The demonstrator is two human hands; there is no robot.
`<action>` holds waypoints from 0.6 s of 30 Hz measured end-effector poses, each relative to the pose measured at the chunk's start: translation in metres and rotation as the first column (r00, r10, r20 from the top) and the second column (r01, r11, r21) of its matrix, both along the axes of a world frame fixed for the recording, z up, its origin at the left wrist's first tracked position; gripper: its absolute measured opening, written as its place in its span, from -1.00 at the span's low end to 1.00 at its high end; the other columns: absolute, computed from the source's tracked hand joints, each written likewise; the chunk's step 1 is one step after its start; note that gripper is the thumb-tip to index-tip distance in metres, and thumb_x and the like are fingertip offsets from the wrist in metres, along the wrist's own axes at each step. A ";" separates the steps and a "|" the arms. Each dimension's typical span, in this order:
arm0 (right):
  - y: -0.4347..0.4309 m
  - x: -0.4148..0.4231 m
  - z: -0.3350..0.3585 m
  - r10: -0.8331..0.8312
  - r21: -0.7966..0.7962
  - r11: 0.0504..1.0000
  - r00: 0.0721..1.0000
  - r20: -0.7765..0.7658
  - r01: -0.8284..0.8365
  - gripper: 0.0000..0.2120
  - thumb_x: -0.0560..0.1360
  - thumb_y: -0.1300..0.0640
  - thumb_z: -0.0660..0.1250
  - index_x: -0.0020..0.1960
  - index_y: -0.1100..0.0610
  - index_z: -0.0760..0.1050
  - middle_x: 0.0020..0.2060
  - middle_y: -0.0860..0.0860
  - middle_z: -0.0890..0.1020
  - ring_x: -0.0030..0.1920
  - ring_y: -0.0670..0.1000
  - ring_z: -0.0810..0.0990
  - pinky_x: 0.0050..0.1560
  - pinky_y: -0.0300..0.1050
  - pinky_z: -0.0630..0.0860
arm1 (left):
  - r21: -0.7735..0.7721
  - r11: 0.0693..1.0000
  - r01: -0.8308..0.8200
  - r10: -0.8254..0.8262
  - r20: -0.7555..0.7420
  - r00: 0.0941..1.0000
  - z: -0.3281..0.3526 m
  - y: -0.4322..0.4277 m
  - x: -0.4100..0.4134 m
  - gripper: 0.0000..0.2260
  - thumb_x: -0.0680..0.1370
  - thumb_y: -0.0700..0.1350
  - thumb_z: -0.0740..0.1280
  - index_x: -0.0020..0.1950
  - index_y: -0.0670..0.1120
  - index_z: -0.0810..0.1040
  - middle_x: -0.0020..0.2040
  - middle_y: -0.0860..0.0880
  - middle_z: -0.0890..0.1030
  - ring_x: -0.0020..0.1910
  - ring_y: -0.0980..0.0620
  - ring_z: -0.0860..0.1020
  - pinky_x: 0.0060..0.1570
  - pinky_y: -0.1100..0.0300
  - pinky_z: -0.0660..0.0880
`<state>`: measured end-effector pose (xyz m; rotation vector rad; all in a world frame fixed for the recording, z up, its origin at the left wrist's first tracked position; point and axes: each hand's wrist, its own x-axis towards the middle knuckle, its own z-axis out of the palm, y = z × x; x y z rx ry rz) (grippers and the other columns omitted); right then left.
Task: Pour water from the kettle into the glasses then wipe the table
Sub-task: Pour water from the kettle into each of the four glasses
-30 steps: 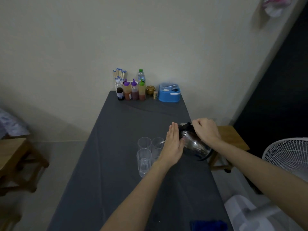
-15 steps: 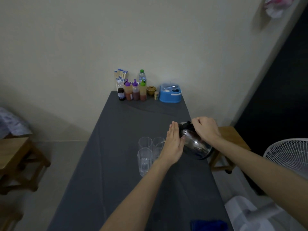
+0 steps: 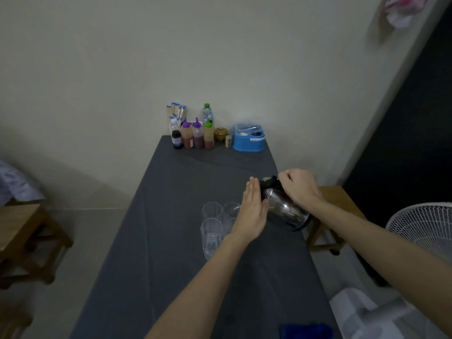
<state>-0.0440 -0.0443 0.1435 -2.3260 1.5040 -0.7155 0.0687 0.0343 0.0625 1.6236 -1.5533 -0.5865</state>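
The right hand grips the black handle of the tilted stainless-steel kettle, its spout toward 9 o'clock over the clear drinking glasses on the grey-clothed table, while the left hand, flat and wide, braces its side.

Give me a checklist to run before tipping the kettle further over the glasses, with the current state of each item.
1. Grip on the kettle: the right hand is closed over its top handle. Ok.
2. Steadying: the left hand lies flat and open against the kettle's side. Ok.
3. Spout over a glass: the left hand hides the spout. Cannot tell.
4. Glasses upright: the near glass and the far left glass stand upright close together. Ok.
5. Water level in the near glass: too clear and dim to read. Cannot tell.
6. Wiping cloth ready: a blue cloth lies at the near edge of the table. Ok.
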 end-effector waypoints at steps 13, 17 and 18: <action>-0.002 -0.002 -0.004 0.045 -0.054 0.997 0.998 -0.037 -0.047 -0.61 0.53 0.10 0.17 -0.44 0.18 0.44 -0.52 0.10 0.48 -0.44 0.07 0.42 -0.33 -0.08 0.30 | 0.010 1.000 0.011 -0.010 -0.026 1.000 0.001 0.003 -0.002 -0.48 0.66 -0.10 -0.01 0.53 -0.15 -0.20 0.56 -0.06 -0.20 0.52 0.08 -0.23 0.48 0.18 -0.23; -0.003 -0.001 -0.004 0.051 -0.068 0.996 0.998 -0.040 -0.054 -0.61 0.53 0.11 0.18 -0.40 0.24 0.51 -0.48 0.14 0.53 -0.42 0.07 0.45 -0.32 -0.10 0.30 | 0.007 1.000 0.010 -0.010 -0.028 1.000 0.001 0.003 0.000 -0.48 0.66 -0.10 -0.01 0.53 -0.16 -0.20 0.56 -0.07 -0.20 0.51 0.08 -0.23 0.49 0.16 -0.22; -0.003 -0.001 -0.003 0.056 -0.072 0.996 0.998 -0.043 -0.059 -0.61 0.53 0.11 0.18 -0.41 0.23 0.50 -0.48 0.12 0.52 -0.43 0.05 0.44 -0.32 -0.11 0.29 | 0.007 1.000 0.010 -0.010 -0.027 1.000 0.002 0.004 0.000 -0.48 0.66 -0.09 -0.01 0.53 -0.15 -0.20 0.56 -0.07 -0.20 0.51 0.08 -0.23 0.49 0.16 -0.22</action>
